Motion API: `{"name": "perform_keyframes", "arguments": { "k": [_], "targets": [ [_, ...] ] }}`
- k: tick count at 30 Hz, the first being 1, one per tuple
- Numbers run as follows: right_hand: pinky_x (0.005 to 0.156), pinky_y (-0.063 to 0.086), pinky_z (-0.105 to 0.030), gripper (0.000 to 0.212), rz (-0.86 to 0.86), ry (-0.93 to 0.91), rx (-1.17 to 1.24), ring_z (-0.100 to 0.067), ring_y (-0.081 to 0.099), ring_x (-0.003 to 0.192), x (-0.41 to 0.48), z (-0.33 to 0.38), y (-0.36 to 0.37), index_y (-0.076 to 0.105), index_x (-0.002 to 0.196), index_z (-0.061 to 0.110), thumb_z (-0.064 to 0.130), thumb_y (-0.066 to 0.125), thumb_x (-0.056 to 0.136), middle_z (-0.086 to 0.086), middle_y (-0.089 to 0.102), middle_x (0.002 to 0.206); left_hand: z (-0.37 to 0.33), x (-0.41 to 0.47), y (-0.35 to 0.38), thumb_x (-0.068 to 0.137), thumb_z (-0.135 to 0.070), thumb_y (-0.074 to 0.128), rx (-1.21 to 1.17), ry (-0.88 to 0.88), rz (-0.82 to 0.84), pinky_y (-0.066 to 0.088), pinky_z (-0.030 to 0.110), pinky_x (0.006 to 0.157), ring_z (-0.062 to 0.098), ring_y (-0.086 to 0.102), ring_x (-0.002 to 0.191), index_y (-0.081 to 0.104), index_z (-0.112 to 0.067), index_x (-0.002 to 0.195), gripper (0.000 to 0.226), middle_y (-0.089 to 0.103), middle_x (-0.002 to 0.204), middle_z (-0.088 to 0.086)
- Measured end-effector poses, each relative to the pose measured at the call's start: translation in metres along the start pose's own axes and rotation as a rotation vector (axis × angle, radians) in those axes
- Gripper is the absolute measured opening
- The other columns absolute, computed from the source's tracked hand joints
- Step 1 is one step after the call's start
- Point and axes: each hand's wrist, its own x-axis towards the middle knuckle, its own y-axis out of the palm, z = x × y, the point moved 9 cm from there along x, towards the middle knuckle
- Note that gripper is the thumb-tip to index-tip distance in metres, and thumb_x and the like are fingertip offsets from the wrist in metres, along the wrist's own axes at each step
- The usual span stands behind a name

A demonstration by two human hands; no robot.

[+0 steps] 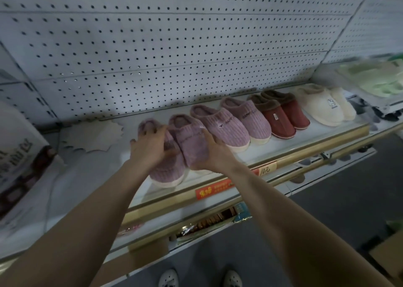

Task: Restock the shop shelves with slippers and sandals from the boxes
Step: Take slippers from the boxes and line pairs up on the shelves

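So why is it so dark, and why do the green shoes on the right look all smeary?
Head view: the light is dim, with a paler patch on the pegboard behind the held slippers; the green shoes sit at the frame's edge, where the picture smears; the wide lens bows the pegboard's seams.

The head-worn camera looks forward and steeply down along both forearms, near enough that the fingers on the purple slippers sit mid-frame. Beyond the fingers rises the pegboard wall; nearer than them run the shelf rail and the person's white shoes.
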Motion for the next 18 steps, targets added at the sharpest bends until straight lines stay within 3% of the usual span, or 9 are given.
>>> {"name": "perform_keyframes", "arguments": {
  "k": [5, 9, 18],
  "targets": [
    [0.111, 0.033, -0.053, 0.128, -0.004, 0.056, -0.072, -0.042, 0.031, 0.141, 0.008, 0.015, 0.009, -0.008, 0.154, 0.035, 0.049, 0.082, 0.064, -0.020, 0.027, 0.155, 0.009, 0.012, -0.008, 0.074, -0.048, 0.077, -0.055, 0.054, -0.038, 0.041, 0.051, 0.101, 0.040, 0.035, 0.129, 0.043, -0.014, 0.138, 0.080, 0.045, 0.134, 0.024],
    [0.113, 0.030, -0.054, 0.128, 0.014, 0.061, -0.051, -0.041, 0.020, 0.146, 0.012, 0.021, 0.015, -0.009, 0.154, 0.034, 0.050, 0.081, 0.065, -0.014, 0.016, 0.161, 0.016, 0.019, -0.008, 0.073, -0.052, 0.076, -0.053, 0.071, -0.018, 0.044, 0.050, 0.097, 0.038, 0.036, 0.129, 0.044, -0.017, 0.136, 0.080, 0.045, 0.134, 0.022],
    [0.113, 0.029, -0.055, 0.136, 0.021, 0.081, -0.042, -0.041, 0.018, 0.146, 0.012, 0.017, 0.018, -0.012, 0.154, 0.035, 0.050, 0.086, 0.061, -0.016, 0.017, 0.160, 0.014, 0.019, -0.011, 0.075, -0.055, 0.073, 0.004, 0.125, 0.003, 0.042, 0.045, 0.096, 0.035, 0.038, 0.130, 0.044, -0.018, 0.137, 0.079, 0.047, 0.136, 0.019]
  ]
}}
